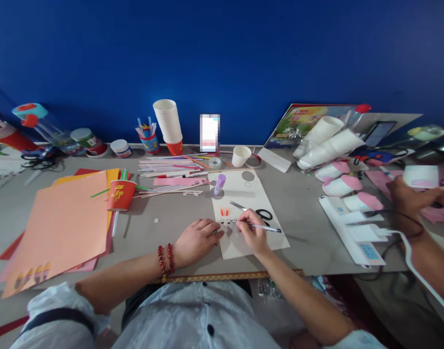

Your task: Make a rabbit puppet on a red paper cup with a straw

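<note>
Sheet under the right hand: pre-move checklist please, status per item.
- Pen held in right hand: ok
- Left hand at the edge of the sheet: ok
- Pen tip touching paper: cannot tell
- Scissors off the sheet, clear of right hand: not ok, they lie on it, partly hidden by the hand
- Purple tube standing upright: ok
- Co-worker's hands away from the sheet: ok, far right

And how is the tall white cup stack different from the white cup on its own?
The cup stack is tall, many cups nested together; the lone cup is short and single. The stack has a red cup under it, while the lone cup stands right on the table. Both are white.
</note>
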`<action>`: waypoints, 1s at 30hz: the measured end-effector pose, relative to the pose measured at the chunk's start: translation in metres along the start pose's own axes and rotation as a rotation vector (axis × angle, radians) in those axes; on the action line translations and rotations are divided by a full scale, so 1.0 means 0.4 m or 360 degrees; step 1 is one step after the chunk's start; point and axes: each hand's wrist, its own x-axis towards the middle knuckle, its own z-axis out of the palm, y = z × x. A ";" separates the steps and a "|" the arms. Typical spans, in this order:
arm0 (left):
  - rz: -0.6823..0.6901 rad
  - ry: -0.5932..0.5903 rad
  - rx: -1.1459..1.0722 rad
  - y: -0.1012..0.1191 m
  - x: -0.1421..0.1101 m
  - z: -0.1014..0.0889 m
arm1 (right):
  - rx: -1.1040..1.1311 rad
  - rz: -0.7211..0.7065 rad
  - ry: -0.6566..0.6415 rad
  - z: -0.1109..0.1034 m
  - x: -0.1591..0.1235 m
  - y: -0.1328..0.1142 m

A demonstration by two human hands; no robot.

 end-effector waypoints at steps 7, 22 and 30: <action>-0.0039 0.0016 -0.0035 0.000 -0.001 -0.001 | 0.0071 0.0055 0.0054 0.001 0.001 0.007; -0.0041 0.0058 -0.0138 -0.006 -0.001 -0.006 | 0.0168 0.0052 0.0017 -0.001 -0.006 -0.002; -0.0149 0.0196 -0.0320 -0.010 0.003 -0.026 | 0.0290 0.0026 -0.0059 -0.029 -0.020 -0.050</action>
